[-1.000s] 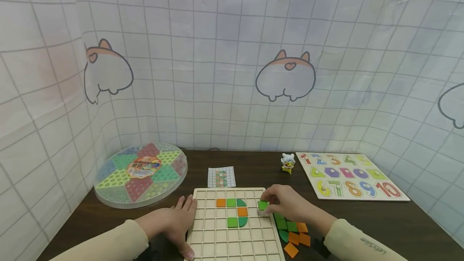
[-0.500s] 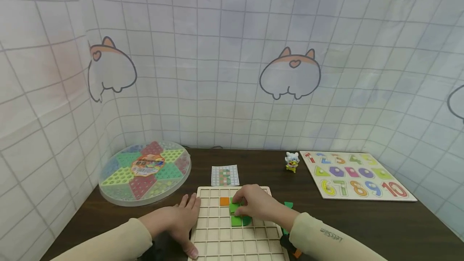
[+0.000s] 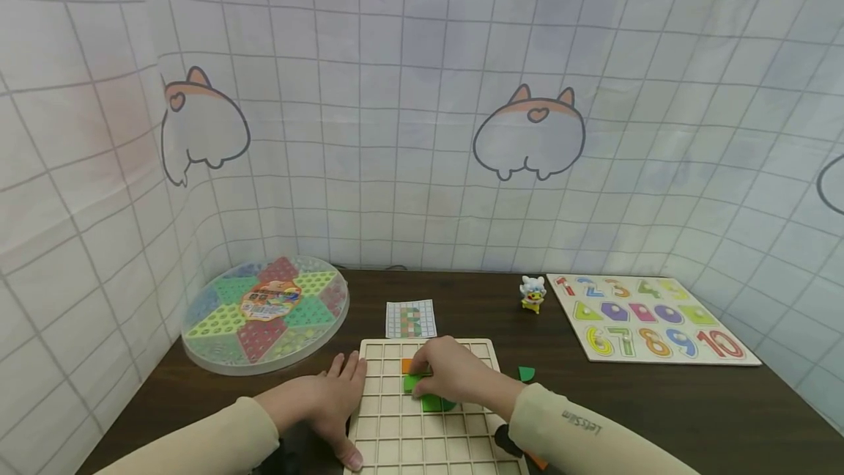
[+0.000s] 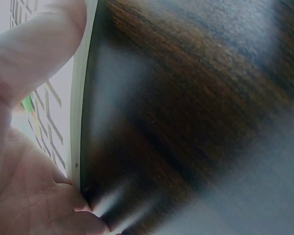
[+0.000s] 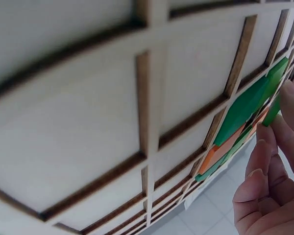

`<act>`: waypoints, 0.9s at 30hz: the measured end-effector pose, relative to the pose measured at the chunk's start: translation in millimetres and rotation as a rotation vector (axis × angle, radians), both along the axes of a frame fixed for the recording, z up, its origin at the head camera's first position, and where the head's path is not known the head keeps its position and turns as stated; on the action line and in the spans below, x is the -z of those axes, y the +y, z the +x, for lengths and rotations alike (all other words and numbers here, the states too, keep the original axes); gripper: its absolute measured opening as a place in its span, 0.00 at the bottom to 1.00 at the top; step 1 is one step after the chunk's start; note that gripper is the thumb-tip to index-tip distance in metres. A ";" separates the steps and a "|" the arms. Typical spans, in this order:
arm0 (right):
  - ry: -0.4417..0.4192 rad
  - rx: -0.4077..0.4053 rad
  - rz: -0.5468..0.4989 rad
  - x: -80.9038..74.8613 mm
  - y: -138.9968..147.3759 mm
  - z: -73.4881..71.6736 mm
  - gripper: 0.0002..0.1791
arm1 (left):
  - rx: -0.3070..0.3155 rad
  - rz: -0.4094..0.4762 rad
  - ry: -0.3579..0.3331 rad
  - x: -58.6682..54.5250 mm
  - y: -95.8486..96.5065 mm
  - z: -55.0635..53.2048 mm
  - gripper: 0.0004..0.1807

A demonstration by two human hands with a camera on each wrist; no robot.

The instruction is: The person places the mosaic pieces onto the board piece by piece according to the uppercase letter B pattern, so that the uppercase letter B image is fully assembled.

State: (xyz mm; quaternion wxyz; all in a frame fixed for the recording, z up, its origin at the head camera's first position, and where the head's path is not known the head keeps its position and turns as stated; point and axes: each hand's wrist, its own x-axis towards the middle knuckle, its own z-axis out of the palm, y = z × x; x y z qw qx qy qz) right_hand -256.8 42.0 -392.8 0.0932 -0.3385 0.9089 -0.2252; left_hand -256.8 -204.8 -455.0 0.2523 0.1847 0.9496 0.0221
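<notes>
So, my right hand (image 3: 448, 372) has a flat, straight-edged bright green tile (image 3: 410, 384) pinched between thumb and fingers, over the pale wooden grid board (image 3: 395, 428); can't tell if it's touching down. An orange square tile (image 3: 406, 366) sits just past those fingertips, a green square tile (image 3: 431, 404) just nearer me. My left hand (image 3: 332, 398) rests loosely, fingers extended, along the board's left edge.

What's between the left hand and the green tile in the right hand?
Head view: only bare cells of the grid board; no tiles lie between the left hand and the green tile pinched by the right hand.
</notes>
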 end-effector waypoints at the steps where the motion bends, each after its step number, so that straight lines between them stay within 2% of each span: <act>1: 0.005 0.000 0.003 0.5 -0.7 -0.1 0.11 | -0.002 0.001 0.000 0.2 -0.1 -0.1 0.91; 10: 0.053 0.023 0.037 3.7 -6.7 1.4 0.10 | 0.002 -0.001 0.000 2.7 -1.2 -1.2 0.91; 20: 0.076 0.008 0.041 2.8 -9.0 3.2 0.10 | 0.011 0.011 0.005 2.9 -1.5 -0.6 0.90; 27: 0.096 -0.020 0.008 2.9 -8.0 5.5 0.05 | 0.010 0.013 0.006 3.7 -2.2 -0.9 0.91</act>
